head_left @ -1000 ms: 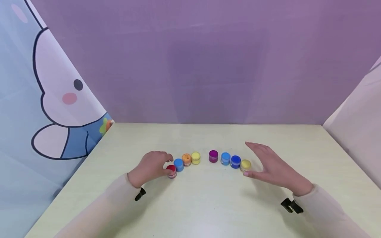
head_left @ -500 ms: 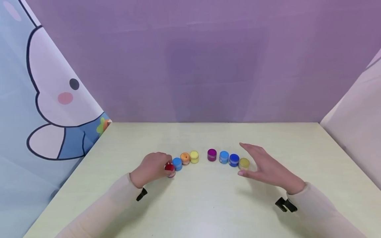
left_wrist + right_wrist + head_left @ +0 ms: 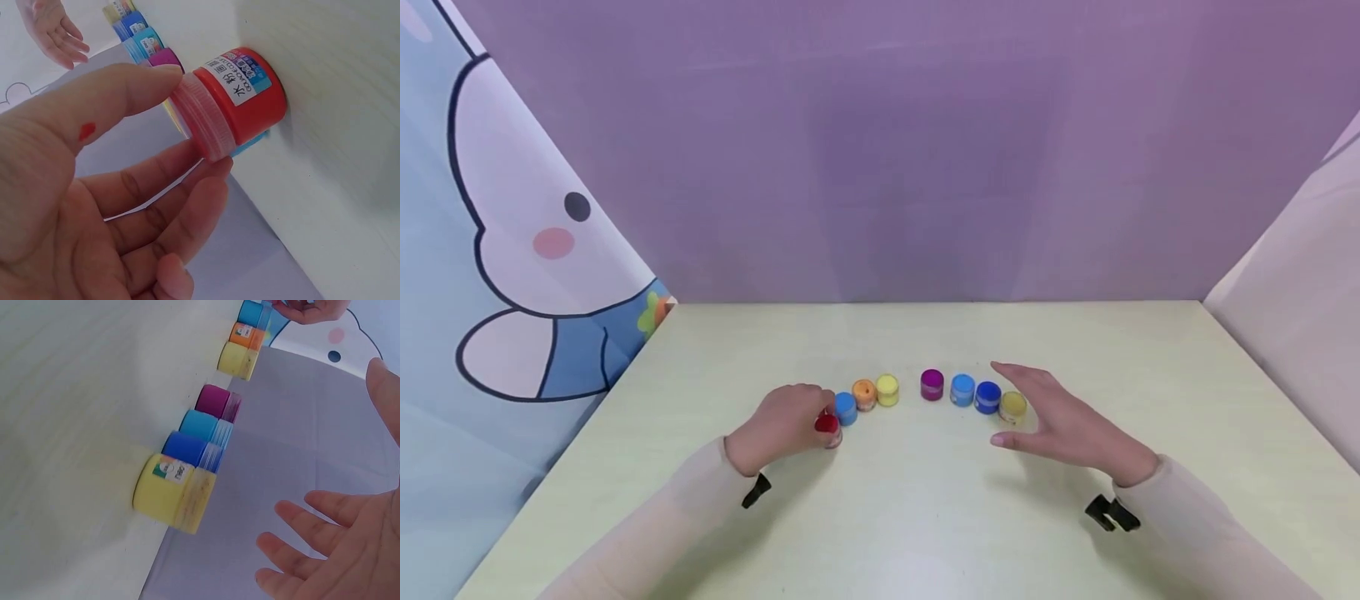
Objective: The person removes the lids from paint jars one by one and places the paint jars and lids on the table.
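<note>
My left hand pinches the ribbed clear lid of a red paint jar between thumb and fingertips. This jar stands at the left end of a curved row, close by a light blue paint jar. My right hand is spread, thumb apart from the fingers, around the right end of the row. Nothing is in its grasp. Nearest to it is a yellow paint jar with a clear lid and a small label, close against a dark blue paint jar.
An orange paint jar and a pale yellow paint jar continue the left group. Across a gap stand a purple paint jar and another light blue jar. A purple backdrop rises behind the pale table.
My left thumb and fingers have closed in on the red paint jar's lid. My right hand has drifted left, nearer the yellow jar. The head view has shifted slightly.
</note>
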`<control>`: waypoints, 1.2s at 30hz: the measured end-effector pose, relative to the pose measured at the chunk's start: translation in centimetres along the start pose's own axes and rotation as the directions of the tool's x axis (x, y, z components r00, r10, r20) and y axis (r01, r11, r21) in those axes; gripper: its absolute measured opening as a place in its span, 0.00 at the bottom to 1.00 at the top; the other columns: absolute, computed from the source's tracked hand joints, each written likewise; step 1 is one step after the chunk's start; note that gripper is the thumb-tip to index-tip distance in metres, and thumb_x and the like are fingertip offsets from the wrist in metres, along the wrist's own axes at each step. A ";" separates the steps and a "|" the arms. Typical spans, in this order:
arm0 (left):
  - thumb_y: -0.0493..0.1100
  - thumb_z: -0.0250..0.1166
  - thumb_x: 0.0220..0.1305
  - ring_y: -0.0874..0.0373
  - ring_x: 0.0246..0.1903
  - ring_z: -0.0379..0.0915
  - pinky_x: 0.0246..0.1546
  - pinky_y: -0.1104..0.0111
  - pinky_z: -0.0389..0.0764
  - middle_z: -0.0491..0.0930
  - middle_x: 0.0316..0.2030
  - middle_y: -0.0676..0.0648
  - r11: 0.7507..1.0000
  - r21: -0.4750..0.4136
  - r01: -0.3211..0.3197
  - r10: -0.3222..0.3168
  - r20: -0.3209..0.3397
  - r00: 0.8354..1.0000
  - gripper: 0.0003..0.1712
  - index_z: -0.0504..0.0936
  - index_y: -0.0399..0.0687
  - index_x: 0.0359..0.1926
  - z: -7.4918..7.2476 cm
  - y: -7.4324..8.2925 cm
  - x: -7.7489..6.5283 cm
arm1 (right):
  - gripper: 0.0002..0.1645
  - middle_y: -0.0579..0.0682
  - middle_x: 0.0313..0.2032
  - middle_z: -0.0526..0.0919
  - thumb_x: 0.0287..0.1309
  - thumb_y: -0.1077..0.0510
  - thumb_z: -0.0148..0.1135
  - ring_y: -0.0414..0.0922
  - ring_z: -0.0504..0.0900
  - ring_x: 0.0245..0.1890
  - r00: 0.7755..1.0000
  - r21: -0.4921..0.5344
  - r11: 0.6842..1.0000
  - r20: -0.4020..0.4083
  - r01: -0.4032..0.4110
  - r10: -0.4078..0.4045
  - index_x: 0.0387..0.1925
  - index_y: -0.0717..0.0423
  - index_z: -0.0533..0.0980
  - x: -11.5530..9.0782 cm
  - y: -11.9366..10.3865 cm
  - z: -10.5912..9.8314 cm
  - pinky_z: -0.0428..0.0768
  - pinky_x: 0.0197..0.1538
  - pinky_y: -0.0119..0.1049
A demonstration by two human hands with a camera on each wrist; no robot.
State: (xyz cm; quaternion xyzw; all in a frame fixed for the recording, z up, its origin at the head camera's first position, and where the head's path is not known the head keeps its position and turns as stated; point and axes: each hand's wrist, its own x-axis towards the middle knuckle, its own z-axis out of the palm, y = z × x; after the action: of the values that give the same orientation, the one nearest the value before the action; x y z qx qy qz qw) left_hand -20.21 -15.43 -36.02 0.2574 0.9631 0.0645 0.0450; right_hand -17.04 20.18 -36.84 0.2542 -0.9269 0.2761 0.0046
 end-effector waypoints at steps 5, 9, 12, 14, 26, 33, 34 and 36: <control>0.50 0.71 0.45 0.61 0.25 0.65 0.26 0.68 0.71 0.73 0.24 0.55 0.999 0.007 -0.046 0.046 0.003 0.999 0.15 0.78 0.49 0.31 -0.1 0.7 -0.3 | 0.55 0.55 0.63 0.59 0.42 0.30 0.60 0.54 0.58 0.61 1.000 0.042 0.999 0.016 0.010 -0.011 0.66 0.52 0.53 0.0 -0.4 0.4 0.64 0.55 0.53; 0.49 0.70 0.46 0.62 0.24 0.65 0.25 0.69 0.70 0.72 0.24 0.56 0.994 0.035 -0.104 0.104 -0.009 0.995 0.13 0.77 0.50 0.30 0.0 1.4 -0.4 | 0.53 0.52 0.62 0.61 0.43 0.31 0.60 0.51 0.60 0.59 0.998 0.086 0.995 0.038 0.048 -0.052 0.65 0.51 0.54 0.1 -0.6 0.9 0.64 0.56 0.51; 0.49 0.69 0.47 0.63 0.24 0.65 0.24 0.70 0.69 0.71 0.24 0.56 0.987 0.058 -0.149 0.150 -0.019 0.989 0.13 0.76 0.50 0.30 0.0 2.0 -0.3 | 0.52 0.51 0.62 0.61 0.44 0.33 0.61 0.51 0.61 0.60 0.995 0.125 0.990 0.055 0.071 -0.078 0.65 0.53 0.55 0.2 -0.8 1.2 0.62 0.56 0.51; 0.49 0.68 0.47 0.63 0.24 0.65 0.23 0.71 0.69 0.73 0.25 0.55 0.981 0.074 -0.177 0.179 -0.017 0.984 0.13 0.76 0.50 0.31 -0.2 2.5 -0.2 | 0.52 0.52 0.62 0.62 0.45 0.33 0.61 0.51 0.62 0.59 0.994 0.145 0.986 0.064 0.080 -0.090 0.65 0.55 0.55 0.3 -1.1 1.4 0.62 0.57 0.51; 0.51 0.67 0.50 0.65 0.23 0.64 0.21 0.74 0.68 0.69 0.22 0.57 0.950 0.145 -0.276 0.270 0.063 0.961 0.12 0.74 0.52 0.29 -0.4 5.7 1.3 | 0.39 0.55 0.49 0.74 0.49 0.45 0.65 0.52 0.72 0.48 0.983 0.267 0.959 0.125 0.096 -0.134 0.57 0.59 0.64 1.2 -2.3 4.1 0.71 0.49 0.49; 0.54 0.68 0.49 0.65 0.24 0.66 0.23 0.76 0.69 0.72 0.25 0.56 0.949 0.152 -0.275 0.255 0.142 0.957 0.15 0.77 0.53 0.35 -0.3 7.7 2.0 | 0.31 0.51 0.44 0.76 0.47 0.49 0.67 0.48 0.74 0.42 0.978 0.282 0.955 0.157 0.092 -0.141 0.50 0.60 0.69 1.7 -3.3 5.5 0.73 0.46 0.44; 0.53 0.68 0.50 0.66 0.24 0.66 0.23 0.76 0.69 0.72 0.25 0.56 0.948 0.152 -0.278 0.256 0.149 0.955 0.15 0.77 0.53 0.36 -0.3 8.0 2.1 | 0.31 0.49 0.43 0.76 0.46 0.49 0.67 0.47 0.74 0.41 0.977 0.278 0.957 0.168 0.083 -0.133 0.50 0.59 0.69 1.8 -3.4 5.6 0.73 0.46 0.43; 0.53 0.67 0.50 0.66 0.24 0.66 0.23 0.76 0.69 0.72 0.25 0.57 0.944 0.153 -0.291 0.267 0.157 0.951 0.15 0.77 0.53 0.36 -0.2 8.4 2.2 | 0.31 0.47 0.43 0.76 0.45 0.49 0.68 0.45 0.73 0.41 0.976 0.268 0.962 0.190 0.051 -0.105 0.49 0.58 0.70 1.8 -3.6 5.9 0.72 0.46 0.41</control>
State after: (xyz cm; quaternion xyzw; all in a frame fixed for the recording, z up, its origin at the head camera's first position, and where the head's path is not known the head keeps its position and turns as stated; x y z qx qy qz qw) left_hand -18.00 -7.12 -34.68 0.3980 0.9136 -0.0317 0.0773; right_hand -16.14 13.70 -39.70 0.3159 -0.8673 0.3681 -0.1122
